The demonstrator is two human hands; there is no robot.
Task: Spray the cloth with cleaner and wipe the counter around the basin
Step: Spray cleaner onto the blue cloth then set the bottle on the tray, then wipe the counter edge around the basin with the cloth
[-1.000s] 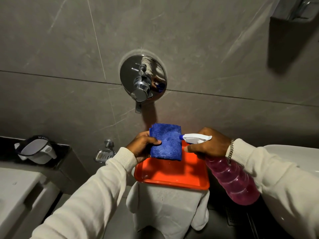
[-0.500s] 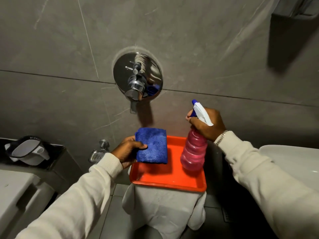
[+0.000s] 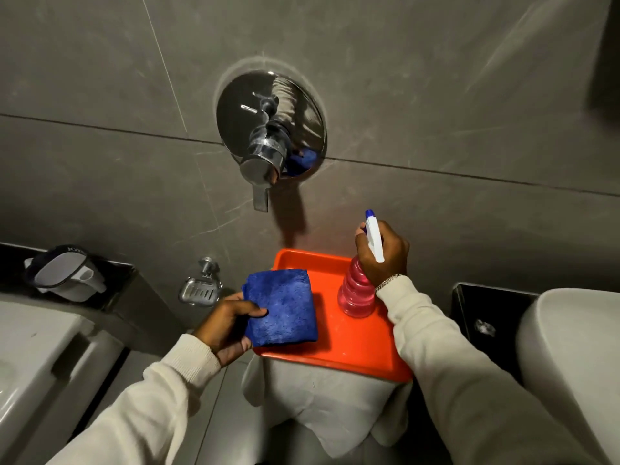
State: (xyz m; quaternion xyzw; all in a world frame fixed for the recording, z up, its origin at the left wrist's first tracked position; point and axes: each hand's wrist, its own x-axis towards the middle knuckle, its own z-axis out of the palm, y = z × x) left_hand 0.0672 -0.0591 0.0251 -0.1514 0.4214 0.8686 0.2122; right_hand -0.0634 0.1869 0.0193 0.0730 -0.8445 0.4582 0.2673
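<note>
A folded blue cloth point(image 3: 281, 307) hangs over the left edge of an orange tray point(image 3: 335, 350), pinched at its lower left corner by my left hand point(image 3: 228, 327). A pink spray bottle point(image 3: 355, 293) with a white trigger head and blue nozzle stands upright on the tray's far right part. My right hand point(image 3: 382, 253) is wrapped around the bottle's neck and trigger. The white basin point(image 3: 570, 357) shows at the right edge, with a black counter strip point(image 3: 486, 313) beside it.
The tray rests on a stand draped in white cloth point(image 3: 322, 404). A chrome wall mixer valve point(image 3: 268, 142) sits above on grey tile. A chrome soap dish point(image 3: 198, 290) is on the wall at left. A white jug point(image 3: 63, 273) stands on a black ledge above a white toilet tank point(image 3: 33, 350).
My right hand swung the bottle from level, nozzle at the cloth, to upright and set it down on the tray. My left hand lowered the cloth toward the tray's left edge.
</note>
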